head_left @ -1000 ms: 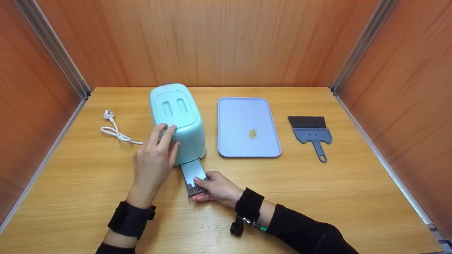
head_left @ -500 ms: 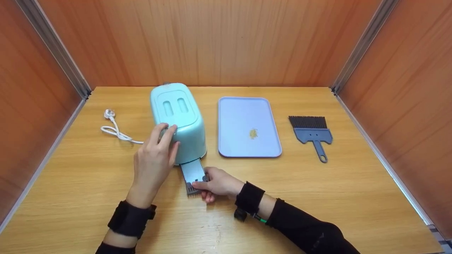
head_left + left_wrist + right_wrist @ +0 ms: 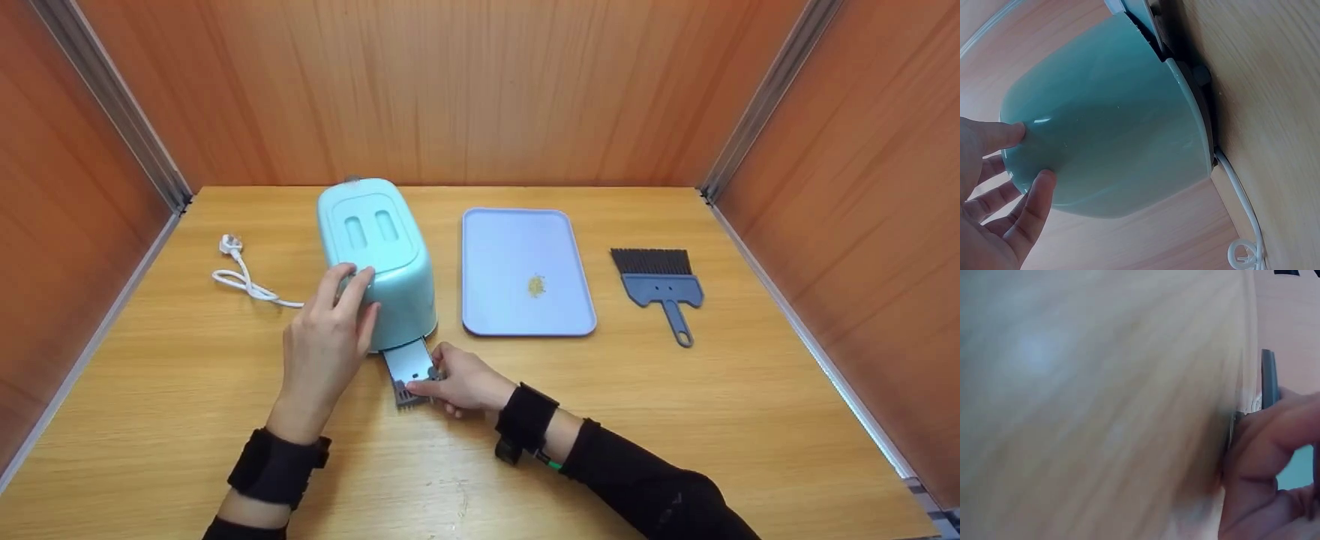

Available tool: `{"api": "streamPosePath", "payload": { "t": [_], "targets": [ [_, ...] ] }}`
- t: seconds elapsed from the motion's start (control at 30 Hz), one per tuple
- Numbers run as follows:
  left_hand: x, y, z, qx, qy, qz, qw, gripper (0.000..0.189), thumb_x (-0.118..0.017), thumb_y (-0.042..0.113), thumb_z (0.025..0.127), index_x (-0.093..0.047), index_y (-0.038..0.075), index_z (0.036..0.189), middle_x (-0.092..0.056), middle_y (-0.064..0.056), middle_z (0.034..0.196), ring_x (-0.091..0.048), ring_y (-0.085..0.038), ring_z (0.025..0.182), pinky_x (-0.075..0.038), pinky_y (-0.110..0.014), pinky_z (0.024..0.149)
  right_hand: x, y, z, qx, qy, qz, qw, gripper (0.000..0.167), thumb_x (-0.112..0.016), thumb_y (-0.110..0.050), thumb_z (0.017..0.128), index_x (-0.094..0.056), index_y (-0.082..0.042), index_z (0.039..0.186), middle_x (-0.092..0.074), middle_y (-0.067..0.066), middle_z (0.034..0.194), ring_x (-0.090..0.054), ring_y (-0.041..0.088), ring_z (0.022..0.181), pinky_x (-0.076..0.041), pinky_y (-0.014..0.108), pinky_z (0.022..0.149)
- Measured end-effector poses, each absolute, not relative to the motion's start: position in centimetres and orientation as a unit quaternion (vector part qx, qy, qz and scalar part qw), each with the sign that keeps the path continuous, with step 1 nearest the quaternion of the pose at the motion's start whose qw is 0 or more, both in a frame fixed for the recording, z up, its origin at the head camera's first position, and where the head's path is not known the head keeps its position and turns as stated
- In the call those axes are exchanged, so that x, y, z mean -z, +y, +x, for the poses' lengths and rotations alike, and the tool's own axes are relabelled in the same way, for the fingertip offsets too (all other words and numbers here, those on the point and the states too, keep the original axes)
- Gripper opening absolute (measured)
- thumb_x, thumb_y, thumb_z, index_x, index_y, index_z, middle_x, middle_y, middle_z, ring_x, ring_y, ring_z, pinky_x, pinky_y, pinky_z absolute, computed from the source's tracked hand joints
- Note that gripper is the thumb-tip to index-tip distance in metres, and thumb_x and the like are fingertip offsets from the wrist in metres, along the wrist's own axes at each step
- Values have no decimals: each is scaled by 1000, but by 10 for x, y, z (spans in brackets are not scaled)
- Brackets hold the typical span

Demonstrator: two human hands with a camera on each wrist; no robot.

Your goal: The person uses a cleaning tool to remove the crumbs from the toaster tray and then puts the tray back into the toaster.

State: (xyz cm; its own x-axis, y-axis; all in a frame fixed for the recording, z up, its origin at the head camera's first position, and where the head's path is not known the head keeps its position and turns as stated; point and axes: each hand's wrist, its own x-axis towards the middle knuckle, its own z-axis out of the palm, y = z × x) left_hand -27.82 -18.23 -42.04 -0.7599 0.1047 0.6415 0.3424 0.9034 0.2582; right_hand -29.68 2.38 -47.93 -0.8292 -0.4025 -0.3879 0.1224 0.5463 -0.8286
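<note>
A mint-green toaster (image 3: 405, 300) stands on the table with its lid side up. My left hand (image 3: 326, 337) rests its fingertips on the near top edge, the thumb against the near face. In the left wrist view, the toaster's smooth wall (image 3: 1112, 112) fills the middle, with the left hand (image 3: 999, 208) touching its top end. From the toaster's near base sticks out a metal crumb tray (image 3: 405, 358) with a grey slotted end. My right hand (image 3: 469, 380) pinches that end at its right side, thumb on top. In the right wrist view, curled fingers (image 3: 1258, 467) show close over the table.
A lavender serving tray (image 3: 499, 262) lies right of the toaster, with a small heap of yellowish crumbs (image 3: 536, 285) on it. Farther right is a grey hand brush (image 3: 664, 289). The white cord and plug (image 3: 244, 279) lie to the left. Wooden panels (image 3: 480, 90) enclose the table.
The crumb tray has slid slightly farther into the toaster. My right hand has moved up with it, its fingers shifting from the front end to the right side. The left hand stays put.
</note>
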Motion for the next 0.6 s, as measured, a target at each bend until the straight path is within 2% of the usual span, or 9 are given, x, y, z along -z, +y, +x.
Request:
{"api": "streamPosePath", "payload": {
  "t": [0.17,0.27,0.33,0.53,0.6],
  "targets": [
    [421,-183,-278,183,-921,-121,322,49,-81,17,97,-67,8,143,-62,-19,140,-74,-42,96,-64,-52,71,480,26,-302,523,792,-78,304,48,-85,-13,94,-50,-9,127,-63,7,92,-61,11,55,-56,22,50],
    [421,-183,-278,184,-922,-121,319,49,-81,17,97,-66,8,143,-62,-19,141,-75,-42,97,-65,-52,72,480,25,-304,534,785,-72,304,51,-85,-8,92,-50,-8,129,-63,10,99,-63,12,56,-57,22,51],
    [421,-183,-278,186,-922,-121,317,49,-81,18,97,-66,8,143,-61,-19,141,-75,-42,98,-65,-51,72,480,23,-305,537,786,-67,298,51,-86,-8,91,-51,-9,128,-64,10,96,-63,12,55,-57,23,50],
    [420,-183,-278,187,-923,-122,315,48,-80,18,98,-67,8,143,-62,-19,141,-75,-42,97,-64,-51,71,480,18,-311,518,808,-73,271,42,-83,-15,95,-51,-11,123,-66,5,71,-61,11,47,-55,24,46],
    [420,-183,-278,187,-923,-121,314,48,-80,18,98,-67,9,143,-62,-19,141,-75,-42,96,-64,-50,69,479,17,-314,507,817,-75,266,41,-83,-16,95,-52,-11,121,-66,4,68,-60,11,47,-54,24,45]
  ]
}}
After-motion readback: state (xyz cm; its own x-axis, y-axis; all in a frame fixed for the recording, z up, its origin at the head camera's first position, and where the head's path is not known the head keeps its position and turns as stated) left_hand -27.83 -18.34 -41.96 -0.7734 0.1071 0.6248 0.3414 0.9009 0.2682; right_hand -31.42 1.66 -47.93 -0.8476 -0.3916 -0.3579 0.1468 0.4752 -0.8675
